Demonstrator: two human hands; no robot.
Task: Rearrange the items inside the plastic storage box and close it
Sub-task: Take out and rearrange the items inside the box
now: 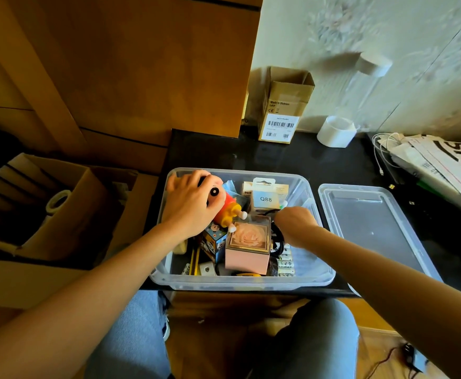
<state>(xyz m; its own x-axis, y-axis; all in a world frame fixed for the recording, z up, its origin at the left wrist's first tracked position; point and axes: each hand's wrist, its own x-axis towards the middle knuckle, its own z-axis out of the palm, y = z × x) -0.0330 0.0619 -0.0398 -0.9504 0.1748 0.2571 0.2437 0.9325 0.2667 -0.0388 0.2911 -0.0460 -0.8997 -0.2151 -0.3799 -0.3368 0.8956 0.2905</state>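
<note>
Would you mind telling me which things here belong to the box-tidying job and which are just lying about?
Job: plastic storage box, lid, cartoon figure, pink rose box, left hand, right hand.
Lying about: tape roll, barcoded carton, white cables.

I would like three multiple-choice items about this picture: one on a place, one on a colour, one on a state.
1. Where is the lid?
A. on the storage box
B. right of the storage box
C. on the floor

2. What colour is the rose box?
A. pink
B. green
C. black

3. The left hand:
A. hangs idle
B. grips the toy figure
C. lifts the lid

Answers: 1 B, it lies flat on the black table beside the storage box; 2 A, its sides are pink; 3 B, fingers curl over the toy figure.
</note>
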